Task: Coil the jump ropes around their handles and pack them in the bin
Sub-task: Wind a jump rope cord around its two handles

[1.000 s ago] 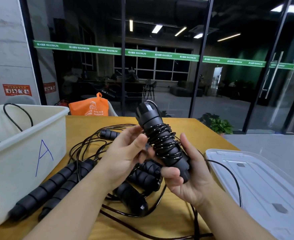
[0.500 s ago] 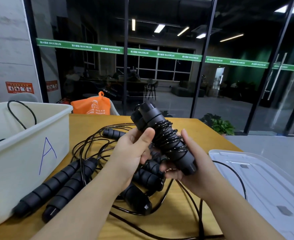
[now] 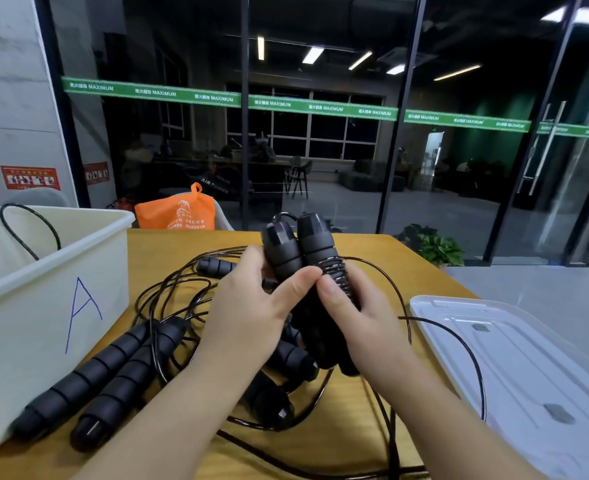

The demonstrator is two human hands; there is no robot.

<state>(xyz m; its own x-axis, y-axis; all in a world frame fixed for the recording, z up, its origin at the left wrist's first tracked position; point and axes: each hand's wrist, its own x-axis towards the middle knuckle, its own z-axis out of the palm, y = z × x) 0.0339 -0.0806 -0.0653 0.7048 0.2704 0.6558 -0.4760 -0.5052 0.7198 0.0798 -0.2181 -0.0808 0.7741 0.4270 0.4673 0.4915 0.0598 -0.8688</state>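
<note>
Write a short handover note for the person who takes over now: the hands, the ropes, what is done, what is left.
Left hand and right hand together grip one pair of handles, held upright above the table, with cord coiled around them. Its free cord trails toward the clear lid.
Bin marked A stands at the left; a cord loop shows inside.
Left to do: finish this coil, put it in the bin, then coil the loose ropes lying on the table.
</note>
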